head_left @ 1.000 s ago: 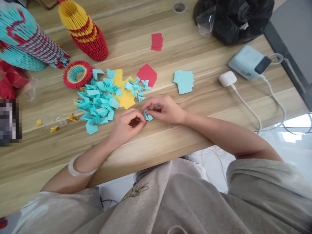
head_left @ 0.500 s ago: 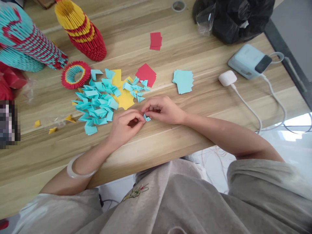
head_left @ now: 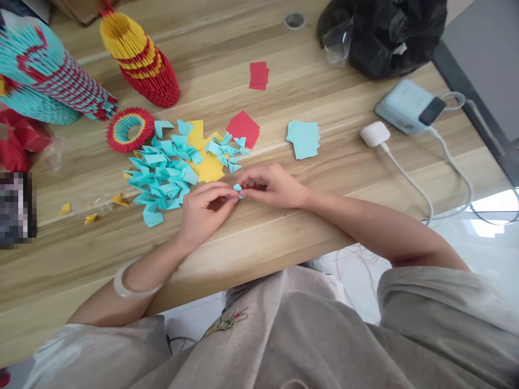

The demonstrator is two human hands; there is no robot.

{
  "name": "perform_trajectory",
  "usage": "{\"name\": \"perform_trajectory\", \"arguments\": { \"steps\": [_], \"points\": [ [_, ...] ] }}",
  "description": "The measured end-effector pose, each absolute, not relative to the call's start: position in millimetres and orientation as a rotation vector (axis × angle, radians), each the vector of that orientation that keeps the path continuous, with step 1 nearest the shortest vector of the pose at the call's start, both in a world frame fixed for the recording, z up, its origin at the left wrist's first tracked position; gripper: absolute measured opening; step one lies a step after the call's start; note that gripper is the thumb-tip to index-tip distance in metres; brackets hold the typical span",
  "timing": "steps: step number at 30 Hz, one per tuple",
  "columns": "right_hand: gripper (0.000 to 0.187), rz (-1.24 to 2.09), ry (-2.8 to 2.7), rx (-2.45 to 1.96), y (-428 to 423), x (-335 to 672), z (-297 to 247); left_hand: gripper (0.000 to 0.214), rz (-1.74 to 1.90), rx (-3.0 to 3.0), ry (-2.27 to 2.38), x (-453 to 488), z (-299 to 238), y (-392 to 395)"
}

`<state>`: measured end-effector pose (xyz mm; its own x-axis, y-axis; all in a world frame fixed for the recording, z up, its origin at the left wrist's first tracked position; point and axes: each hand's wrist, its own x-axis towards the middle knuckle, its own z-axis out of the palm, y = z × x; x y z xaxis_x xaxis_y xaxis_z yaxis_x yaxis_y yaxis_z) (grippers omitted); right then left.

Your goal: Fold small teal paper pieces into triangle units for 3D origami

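Observation:
My left hand point(head_left: 205, 208) and my right hand point(head_left: 271, 185) meet at the near middle of the wooden table point(head_left: 284, 227). Both pinch one small folded turquoise paper piece point(head_left: 237, 188), of which only a corner shows between the fingertips. A white bangle point(head_left: 126, 281) sits on my left wrist. Just to the left lies a heap of folded turquoise paper pieces point(head_left: 162, 173) on yellow paper sheets point(head_left: 206, 162). A small stack of flat turquoise paper squares point(head_left: 304, 138) lies beyond my right hand.
A red and yellow paper vase point(head_left: 140, 56), a turquoise and red paper model point(head_left: 44, 75) and a paper ring point(head_left: 128, 127) stand at the back left. Red paper squares point(head_left: 243, 127), a black bag point(head_left: 385, 29), a pale blue device point(head_left: 409, 105) and a white charger point(head_left: 375, 133) with cable lie behind and right.
The turquoise piece between my fingers has been folded smaller, so less of it shows. My hands stay in the same place.

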<state>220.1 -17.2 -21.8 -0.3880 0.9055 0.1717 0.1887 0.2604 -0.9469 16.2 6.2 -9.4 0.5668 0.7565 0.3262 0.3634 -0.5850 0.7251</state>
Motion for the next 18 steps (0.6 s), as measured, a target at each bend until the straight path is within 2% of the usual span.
{"name": "perform_trajectory", "arguments": {
  "steps": [18],
  "points": [
    [0.017,1.252,-1.730,-0.980,-16.1,222.1,-22.2,0.007,0.746,1.921,1.000,16.3,-9.7,5.1]
  ]
}}
